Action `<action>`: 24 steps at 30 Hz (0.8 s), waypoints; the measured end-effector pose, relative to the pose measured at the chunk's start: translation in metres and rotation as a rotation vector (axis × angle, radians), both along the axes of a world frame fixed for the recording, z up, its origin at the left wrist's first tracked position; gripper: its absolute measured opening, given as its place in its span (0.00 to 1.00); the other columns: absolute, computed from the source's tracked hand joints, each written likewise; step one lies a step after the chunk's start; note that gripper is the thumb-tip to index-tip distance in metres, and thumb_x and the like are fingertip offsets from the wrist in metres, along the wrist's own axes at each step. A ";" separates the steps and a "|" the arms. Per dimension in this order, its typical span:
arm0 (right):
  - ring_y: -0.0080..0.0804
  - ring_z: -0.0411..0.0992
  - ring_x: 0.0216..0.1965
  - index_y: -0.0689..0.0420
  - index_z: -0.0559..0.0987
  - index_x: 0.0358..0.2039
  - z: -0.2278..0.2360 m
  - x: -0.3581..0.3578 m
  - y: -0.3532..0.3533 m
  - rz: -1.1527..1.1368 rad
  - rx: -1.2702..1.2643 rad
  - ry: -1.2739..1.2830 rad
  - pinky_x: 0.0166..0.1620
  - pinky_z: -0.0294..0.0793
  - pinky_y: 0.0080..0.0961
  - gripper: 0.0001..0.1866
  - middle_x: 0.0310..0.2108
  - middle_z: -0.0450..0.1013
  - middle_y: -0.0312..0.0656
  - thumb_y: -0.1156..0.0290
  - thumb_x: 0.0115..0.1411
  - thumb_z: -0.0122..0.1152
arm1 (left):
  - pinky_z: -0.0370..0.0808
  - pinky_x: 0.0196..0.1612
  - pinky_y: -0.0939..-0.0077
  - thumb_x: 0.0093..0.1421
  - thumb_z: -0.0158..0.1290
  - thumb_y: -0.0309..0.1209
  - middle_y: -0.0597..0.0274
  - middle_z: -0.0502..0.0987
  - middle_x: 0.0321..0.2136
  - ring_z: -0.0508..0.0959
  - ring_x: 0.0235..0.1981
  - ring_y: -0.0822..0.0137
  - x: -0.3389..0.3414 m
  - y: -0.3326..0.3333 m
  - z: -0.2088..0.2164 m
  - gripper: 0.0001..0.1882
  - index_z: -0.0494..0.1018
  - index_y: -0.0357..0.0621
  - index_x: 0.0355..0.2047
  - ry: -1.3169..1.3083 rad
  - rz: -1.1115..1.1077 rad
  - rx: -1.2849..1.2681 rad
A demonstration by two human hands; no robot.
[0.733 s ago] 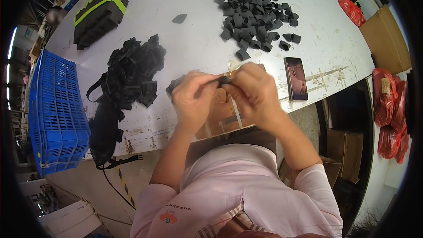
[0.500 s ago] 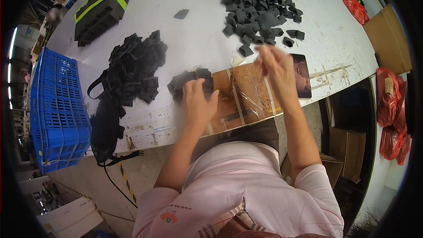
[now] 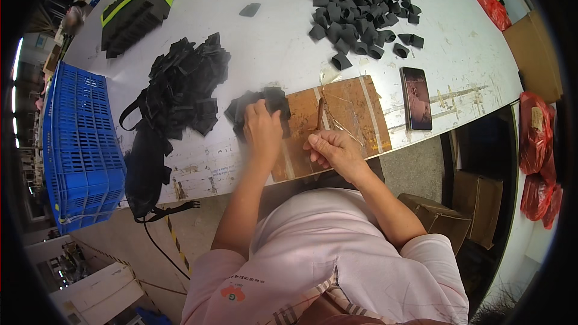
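Observation:
My left hand (image 3: 263, 129) rests on a small pile of flat black fabric pieces (image 3: 241, 103); its fingers are bent together over one at the pile's right side. Closed in a pinch, my right hand (image 3: 338, 153) is over the brown board (image 3: 361, 105), and whatever its fingertips hold is hidden. Just beyond those fingertips is a thin brown stick-like tool (image 3: 320, 113); whether they touch it I cannot tell. Clear strips or threads (image 3: 343, 129) lie on the board. A big heap of short dark grey fabric loops (image 3: 361, 15) spreads at the far side.
Left of my left hand lies a larger heap of black pieces (image 3: 180, 87) with straps. A blue crate (image 3: 81, 150) stands at the table's left edge, a yellow-banded dark stack (image 3: 138, 15) behind it. A phone (image 3: 416, 99) lies right of the board. Cardboard boxes (image 3: 436, 216) are below.
My right hand has come down and toward me, from beside the loop heap to the board's near part. The fingers of my left hand have drawn closer together on the black pieces.

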State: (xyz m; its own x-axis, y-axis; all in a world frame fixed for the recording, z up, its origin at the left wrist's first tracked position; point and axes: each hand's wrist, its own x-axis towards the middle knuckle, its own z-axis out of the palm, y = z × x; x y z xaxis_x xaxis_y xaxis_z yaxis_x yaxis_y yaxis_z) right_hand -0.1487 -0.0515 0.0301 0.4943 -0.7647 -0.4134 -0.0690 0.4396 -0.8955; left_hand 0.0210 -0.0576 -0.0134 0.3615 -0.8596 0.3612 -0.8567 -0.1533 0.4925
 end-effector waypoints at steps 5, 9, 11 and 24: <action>0.14 0.61 0.15 0.62 0.74 0.24 -0.007 0.002 0.004 0.042 0.000 -0.010 0.18 0.60 0.12 0.17 0.15 0.66 0.32 0.60 0.59 0.49 | 0.68 0.28 0.66 0.47 0.51 0.19 0.52 0.69 0.25 0.71 0.26 0.54 0.014 0.000 -0.005 0.04 0.70 0.36 0.26 0.109 -0.068 0.037; 0.16 0.63 0.17 0.61 0.74 0.26 -0.005 0.003 0.004 0.007 0.116 0.023 0.19 0.62 0.11 0.16 0.17 0.68 0.33 0.59 0.59 0.49 | 0.68 0.26 0.67 0.46 0.49 0.16 0.54 0.68 0.25 0.71 0.25 0.56 0.012 0.007 0.013 0.04 0.69 0.36 0.23 0.093 -0.349 -0.167; 0.17 0.65 0.18 0.60 0.74 0.28 0.003 0.006 -0.002 -0.056 0.374 -0.116 0.20 0.63 0.12 0.16 0.19 0.69 0.33 0.59 0.58 0.51 | 0.68 0.26 0.68 0.45 0.49 0.16 0.54 0.67 0.25 0.70 0.25 0.57 0.006 0.017 0.024 0.05 0.69 0.36 0.23 0.101 -0.503 -0.278; 0.22 0.70 0.23 0.61 0.73 0.31 0.003 0.002 0.001 -0.183 0.501 -0.511 0.24 0.69 0.14 0.08 0.25 0.73 0.40 0.69 0.56 0.54 | 0.68 0.24 0.84 0.52 0.50 0.24 0.64 0.73 0.23 0.72 0.23 0.74 -0.024 0.054 0.046 0.04 0.69 0.39 0.29 1.732 -0.173 0.294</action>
